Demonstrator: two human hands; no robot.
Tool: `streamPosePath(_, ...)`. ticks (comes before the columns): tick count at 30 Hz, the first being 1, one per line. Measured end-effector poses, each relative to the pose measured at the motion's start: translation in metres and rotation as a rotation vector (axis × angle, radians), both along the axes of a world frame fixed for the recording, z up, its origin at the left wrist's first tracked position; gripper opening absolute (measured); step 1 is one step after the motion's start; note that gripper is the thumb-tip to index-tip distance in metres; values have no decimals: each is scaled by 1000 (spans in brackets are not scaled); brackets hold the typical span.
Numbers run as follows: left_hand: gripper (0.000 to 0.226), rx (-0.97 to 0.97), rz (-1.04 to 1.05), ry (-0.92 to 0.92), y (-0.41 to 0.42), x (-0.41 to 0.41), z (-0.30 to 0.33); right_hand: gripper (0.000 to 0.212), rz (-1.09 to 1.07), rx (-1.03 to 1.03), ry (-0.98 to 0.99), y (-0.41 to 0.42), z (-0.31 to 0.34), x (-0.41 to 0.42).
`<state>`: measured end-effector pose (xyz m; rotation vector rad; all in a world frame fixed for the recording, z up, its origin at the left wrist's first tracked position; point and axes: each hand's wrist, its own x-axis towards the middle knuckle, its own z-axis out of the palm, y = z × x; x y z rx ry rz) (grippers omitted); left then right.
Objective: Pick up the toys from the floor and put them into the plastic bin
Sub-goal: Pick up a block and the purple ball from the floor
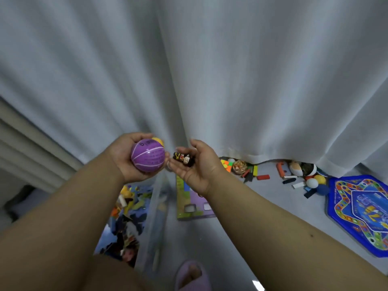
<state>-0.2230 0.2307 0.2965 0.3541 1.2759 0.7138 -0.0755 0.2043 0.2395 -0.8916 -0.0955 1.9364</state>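
Observation:
My left hand (123, 156) grips a purple ball with pink lines (148, 156); a bit of a yellow ball (157, 140) peeks out behind it in the same hand. My right hand (197, 164) lies palm up with a small dark toy figure (184, 159) resting on its loosely curled fingers. Both hands hover above the clear plastic bin (154, 211), which holds several mixed toys. More toys lie on the floor along the curtain: a colour cube (226, 164), wooden blocks (262, 177), small balls (315, 181).
A white curtain (231, 80) hangs right behind the hands. A flat green and purple box (189, 202) lies beside the bin. A blue board-game tray (361, 213) lies at the right. My slippered foot (192, 276) stands by the bin.

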Motion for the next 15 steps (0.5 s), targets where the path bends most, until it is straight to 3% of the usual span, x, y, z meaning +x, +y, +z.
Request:
streamPosePath(5,19,-65,240,139,-29,-62,-5,36,178,-42,-101,-14,12,-65)
streamPosePath(9,21,-118,378,197,-41,-87,-15,59,257,-37,-144,-23,20,-94)
streamPosePath(15,56,-104,509,224,-41,-94,-21,79,361,20,-191,-25,22,-99)
